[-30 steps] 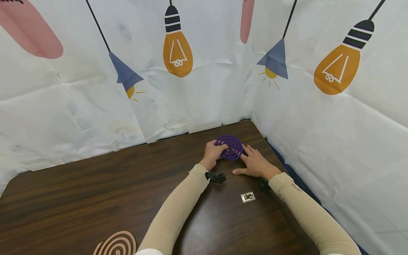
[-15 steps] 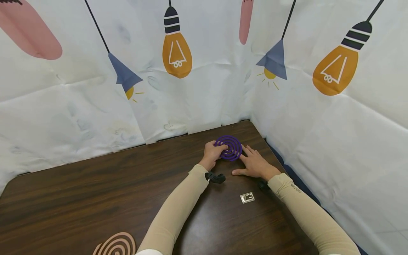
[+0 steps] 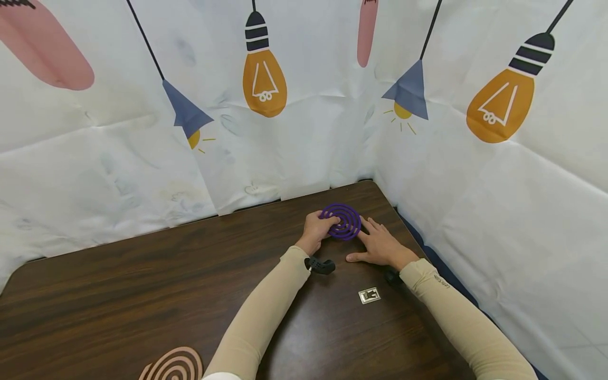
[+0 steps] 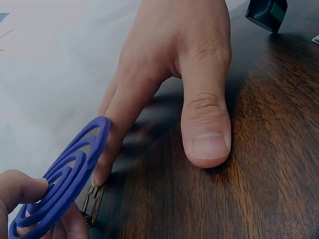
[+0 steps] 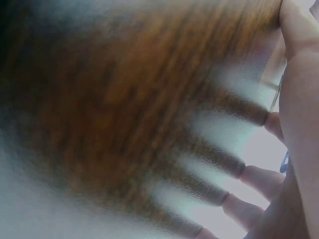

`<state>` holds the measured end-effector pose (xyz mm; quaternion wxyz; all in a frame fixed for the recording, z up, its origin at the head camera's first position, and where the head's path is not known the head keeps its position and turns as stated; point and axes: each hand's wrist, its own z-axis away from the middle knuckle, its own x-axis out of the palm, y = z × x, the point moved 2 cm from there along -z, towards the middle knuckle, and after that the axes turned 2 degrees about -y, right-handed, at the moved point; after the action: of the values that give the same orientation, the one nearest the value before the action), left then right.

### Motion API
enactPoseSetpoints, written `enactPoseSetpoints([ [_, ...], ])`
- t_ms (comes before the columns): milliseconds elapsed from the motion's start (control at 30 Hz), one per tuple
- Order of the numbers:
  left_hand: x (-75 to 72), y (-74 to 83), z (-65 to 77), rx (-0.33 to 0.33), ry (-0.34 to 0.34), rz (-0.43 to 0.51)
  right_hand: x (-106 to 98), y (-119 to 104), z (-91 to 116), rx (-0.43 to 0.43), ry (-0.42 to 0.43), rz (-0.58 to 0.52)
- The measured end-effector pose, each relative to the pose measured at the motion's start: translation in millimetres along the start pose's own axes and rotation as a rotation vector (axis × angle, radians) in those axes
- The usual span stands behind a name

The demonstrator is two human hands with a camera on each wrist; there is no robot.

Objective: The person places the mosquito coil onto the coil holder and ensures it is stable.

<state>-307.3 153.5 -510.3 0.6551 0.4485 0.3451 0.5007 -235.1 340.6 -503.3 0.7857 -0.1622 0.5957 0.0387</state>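
Observation:
My left hand (image 3: pixel 315 230) pinches a purple mosquito coil (image 3: pixel 338 205), its thumb on top and its other fingers beneath. In the left wrist view the coil (image 4: pixel 75 191) is tilted above the table, its far edge overlapping the right hand's fingers. My right hand (image 3: pixel 380 246) lies palm down with spread fingers, the thumb (image 4: pixel 208 147) resting on the wood. Under a fingertip of that hand is a small thin metal stand (image 4: pixel 95 205), partly hidden by the fingers. The right wrist view shows the right hand's fingertips (image 5: pixel 261 181) on the table.
A flat silver rectangular metal plate (image 3: pixel 369 295) with a cut-out lies nearer me on the dark wooden table (image 3: pixel 142 285). At the front left sits a brown coil (image 3: pixel 178 364), cut off by the frame. White printed sheeting (image 3: pixel 304 137) stands behind and to the right.

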Motion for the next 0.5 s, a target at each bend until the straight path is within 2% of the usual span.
enactPoseSetpoints([
  [500,-2.2,-0.7,-3.5,-0.006,-0.010,0.001,1.0,1.0,-0.4,0.000,-0.006,0.001],
])
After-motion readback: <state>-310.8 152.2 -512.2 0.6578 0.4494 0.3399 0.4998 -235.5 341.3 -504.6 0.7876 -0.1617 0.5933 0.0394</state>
